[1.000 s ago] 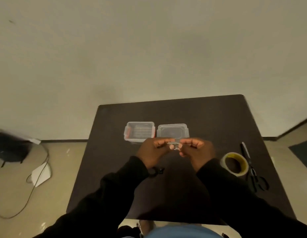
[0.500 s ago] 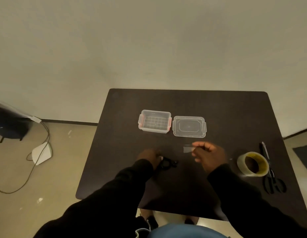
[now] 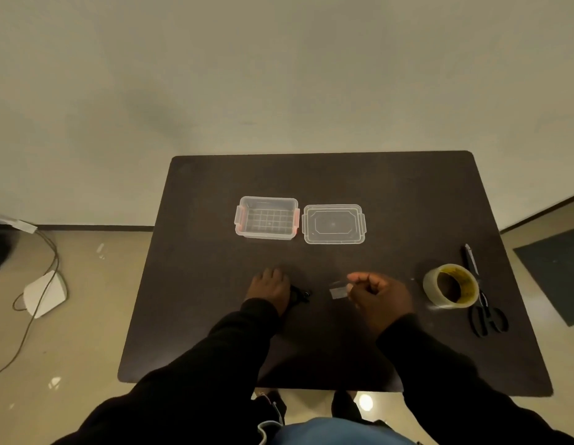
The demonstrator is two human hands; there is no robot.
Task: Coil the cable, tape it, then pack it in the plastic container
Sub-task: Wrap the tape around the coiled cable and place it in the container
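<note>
A small black coiled cable (image 3: 300, 295) lies on the dark table (image 3: 391, 194), mostly covered by my left hand (image 3: 269, 289), which rests on it palm down. My right hand (image 3: 377, 295) hovers to the right of it and pinches a short clear strip of tape (image 3: 338, 290) between thumb and fingers. The clear plastic container (image 3: 267, 217) with red clips stands open at the table's middle. Its clear lid (image 3: 333, 223) lies flat just to the right of it.
A roll of clear tape (image 3: 450, 285) stands at the right side of the table, with black scissors (image 3: 487, 317) and a pen (image 3: 469, 256) beside it. On the floor to the left are a white device (image 3: 45, 293) and a trailing wire.
My hands have parted: the left dropped onto the cable on the table, the right kept the tape strip. The camera view has risen and shifted.
</note>
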